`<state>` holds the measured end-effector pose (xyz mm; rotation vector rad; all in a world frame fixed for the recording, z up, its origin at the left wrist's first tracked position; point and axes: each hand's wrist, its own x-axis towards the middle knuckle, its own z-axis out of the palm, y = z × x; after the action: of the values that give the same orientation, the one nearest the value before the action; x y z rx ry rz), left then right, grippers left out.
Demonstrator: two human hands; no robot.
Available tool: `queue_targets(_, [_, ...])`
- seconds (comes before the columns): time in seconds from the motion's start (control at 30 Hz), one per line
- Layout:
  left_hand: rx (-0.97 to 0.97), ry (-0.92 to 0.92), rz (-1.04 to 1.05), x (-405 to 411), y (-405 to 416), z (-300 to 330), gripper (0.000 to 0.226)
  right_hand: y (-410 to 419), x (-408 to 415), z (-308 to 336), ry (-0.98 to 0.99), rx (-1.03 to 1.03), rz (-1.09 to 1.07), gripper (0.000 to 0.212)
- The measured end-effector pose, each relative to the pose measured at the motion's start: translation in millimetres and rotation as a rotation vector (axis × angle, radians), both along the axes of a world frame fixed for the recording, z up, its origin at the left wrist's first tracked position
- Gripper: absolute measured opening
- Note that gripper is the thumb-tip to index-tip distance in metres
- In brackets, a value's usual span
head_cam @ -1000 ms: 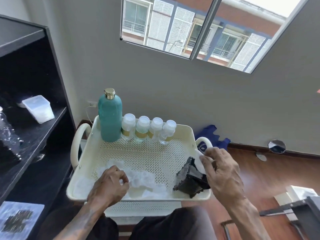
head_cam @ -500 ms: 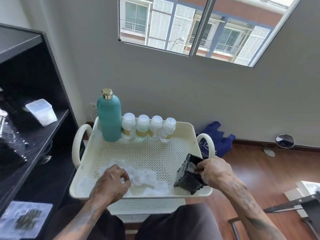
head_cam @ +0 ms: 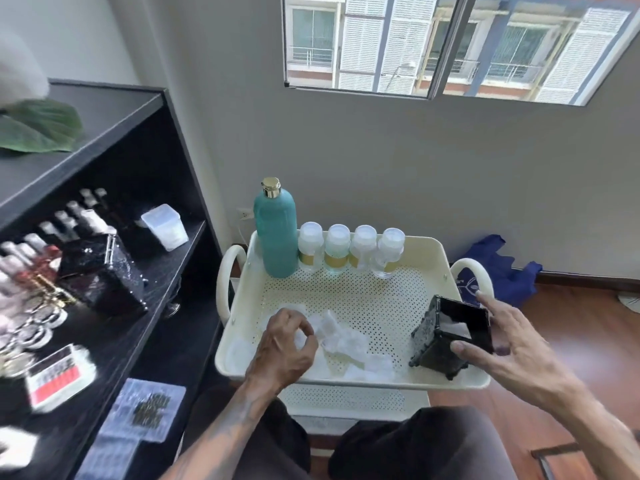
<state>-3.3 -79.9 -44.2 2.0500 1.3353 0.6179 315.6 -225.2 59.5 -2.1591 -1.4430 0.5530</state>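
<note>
A cream perforated tray (head_cam: 440,258) on a cart stands in front of me. At its back stand a tall teal bottle (head_cam: 275,237) and a row of several small clear bottles (head_cam: 349,251). Crumpled white pieces (head_cam: 346,341) lie on the tray's front left. My left hand (head_cam: 280,348) rests among them, its fingers curled and pinching one piece. A black open-topped box (head_cam: 436,344) with something white inside sits tilted at the front right corner. My right hand (head_cam: 509,344) is beside it with fingers spread, its thumb at the box's near edge.
A black shelf unit (head_cam: 145,133) fills the left side, holding a black glittery case (head_cam: 100,271), a clear lidded container (head_cam: 164,226) and rows of small bottles. A blue bag (head_cam: 498,268) lies on the wooden floor right of the cart, by the wall.
My right hand has let go of the black box and spread its fingers. My left hand stays on the white pieces. The view has swung left, showing more of the shelf.
</note>
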Motion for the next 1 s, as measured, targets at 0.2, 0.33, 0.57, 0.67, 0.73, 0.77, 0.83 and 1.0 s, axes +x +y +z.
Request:
queue_targets(0.2, [-0.176,-0.208,0.12,-2.0,-6.2,15.5,0.008,1.1,0.2,-20.4,0.108,0.017,-0.08,0.085])
queue_targets(0.33, [-0.293,-0.48,0.312,-0.3,-10.5,40.9,0.032,1.6,0.7,-28.5,0.116,0.063,-0.079,0.076])
queue_targets(0.57, [-0.389,-0.629,0.049,60.4,-22.7,97.7,0.018,-1.7,4.6,-41.4,0.22,0.09,-0.093,0.087])
queue_targets(0.67, [-0.447,-0.654,-0.147,97.8,-28.6,122.3,0.007,-3.7,3.9,-41.1,0.23,0.114,-0.091,0.088])
queue_targets(0.73, [-0.383,-0.555,-0.255,120.7,-30.3,132.1,0.003,-4.8,2.6,-42.2,0.23,0.137,-0.099,0.089])
queue_targets(0.77, [-0.324,-0.473,-0.296,131.5,-29.8,134.9,0.007,-5.1,2.2,-43.0,0.228,0.148,-0.101,0.088])
queue_targets(0.83, [-0.175,-0.274,-0.361,151.3,-27.4,138.7,0.011,-5.4,2.0,-44.6,0.24,0.157,-0.105,0.087])
queue_targets(1.0, [0.173,0.281,-0.646,178.1,-18.7,141.3,0.006,-5.6,1.2,-47.4,0.266,0.171,-0.129,0.089])
